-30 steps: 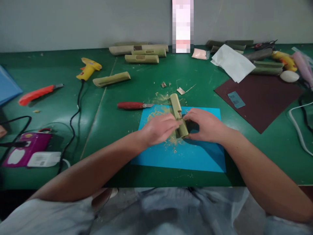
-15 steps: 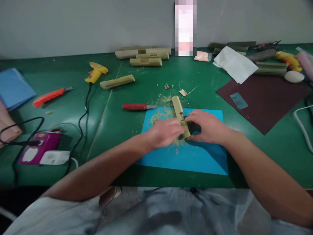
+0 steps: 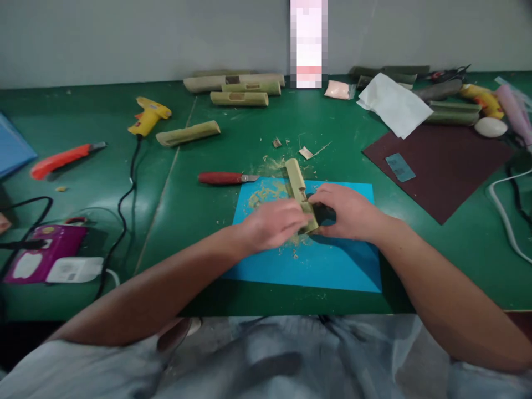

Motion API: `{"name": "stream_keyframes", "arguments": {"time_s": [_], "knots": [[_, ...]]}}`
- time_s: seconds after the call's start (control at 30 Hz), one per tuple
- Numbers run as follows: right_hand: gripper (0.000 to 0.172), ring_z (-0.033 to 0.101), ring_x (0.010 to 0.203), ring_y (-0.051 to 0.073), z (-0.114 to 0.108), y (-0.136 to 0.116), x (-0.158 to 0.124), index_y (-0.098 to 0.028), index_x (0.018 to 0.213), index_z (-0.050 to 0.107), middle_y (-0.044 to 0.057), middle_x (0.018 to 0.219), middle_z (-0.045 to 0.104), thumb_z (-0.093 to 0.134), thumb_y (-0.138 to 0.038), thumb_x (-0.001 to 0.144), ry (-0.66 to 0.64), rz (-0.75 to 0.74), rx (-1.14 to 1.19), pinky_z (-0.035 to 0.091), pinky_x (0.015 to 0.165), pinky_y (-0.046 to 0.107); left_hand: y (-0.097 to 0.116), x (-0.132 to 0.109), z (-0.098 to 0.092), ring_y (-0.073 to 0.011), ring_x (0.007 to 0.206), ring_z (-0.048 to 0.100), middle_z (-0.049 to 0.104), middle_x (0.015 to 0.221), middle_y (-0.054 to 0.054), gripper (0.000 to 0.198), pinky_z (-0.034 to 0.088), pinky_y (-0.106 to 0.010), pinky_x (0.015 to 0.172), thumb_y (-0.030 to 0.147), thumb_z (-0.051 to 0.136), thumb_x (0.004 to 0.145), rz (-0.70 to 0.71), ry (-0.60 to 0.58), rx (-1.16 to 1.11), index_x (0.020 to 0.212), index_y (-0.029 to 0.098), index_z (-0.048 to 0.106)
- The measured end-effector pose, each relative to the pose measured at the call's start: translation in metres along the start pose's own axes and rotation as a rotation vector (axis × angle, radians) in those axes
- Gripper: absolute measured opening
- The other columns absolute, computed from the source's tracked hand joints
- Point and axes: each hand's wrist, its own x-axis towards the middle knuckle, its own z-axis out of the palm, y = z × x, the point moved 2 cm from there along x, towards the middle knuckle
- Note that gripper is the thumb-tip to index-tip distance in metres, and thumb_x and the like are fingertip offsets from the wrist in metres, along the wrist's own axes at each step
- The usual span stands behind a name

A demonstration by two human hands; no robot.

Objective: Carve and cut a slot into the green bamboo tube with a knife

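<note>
Between my hands lies the notched bamboo piece (image 3: 295, 174); my right hand (image 3: 347, 210) grips its right side, thumb and fingers set apart, probably to steady it. My left hand (image 3: 274, 223) curls over its near half, pinching what, I can't tell. The blue sheet (image 3: 316, 269) beneath seemingly catches shavings (image 3: 266, 193).

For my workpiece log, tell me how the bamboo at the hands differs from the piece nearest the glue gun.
The first piece shows a notch; the second piece, by the glue gun, shows none. The first piece runs roughly front to back; the second lies more crosswise. The right hand grips the first piece; the second lies untouched. Both are elongated and yellowish green.
</note>
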Motion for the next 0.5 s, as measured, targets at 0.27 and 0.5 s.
{"name": "stream_keyframes", "arguments": {"time_s": [0.27,0.5], "knots": [[0.036,0.059,0.093,0.024,0.0003,-0.0009,0.0,-0.022,0.105,0.065,0.005,0.1,0.064,0.079,-0.034,0.074,0.002,0.003,0.002,0.042,0.078,0.034,0.0033,-0.0001,0.0008,-0.0161,0.084,0.069,0.071,0.093,-0.008,0.026,0.055,-0.026,0.074,0.027,0.049,0.106,0.009,-0.015,-0.041,0.11,0.017,0.073],[0.035,0.059,0.095,0.024,0.0013,-0.0002,-0.0003,-0.021,0.105,0.065,0.007,0.103,0.065,0.078,-0.035,0.075,0.005,-0.001,0.005,0.043,0.079,0.035,0.0007,-0.0014,0.0001,-0.0161,0.085,0.069,0.072,0.094,-0.008,0.025,0.055,-0.026,0.074,0.026,0.05,0.106,-0.013,0.052,0.034,0.11,0.016,0.072]]}}
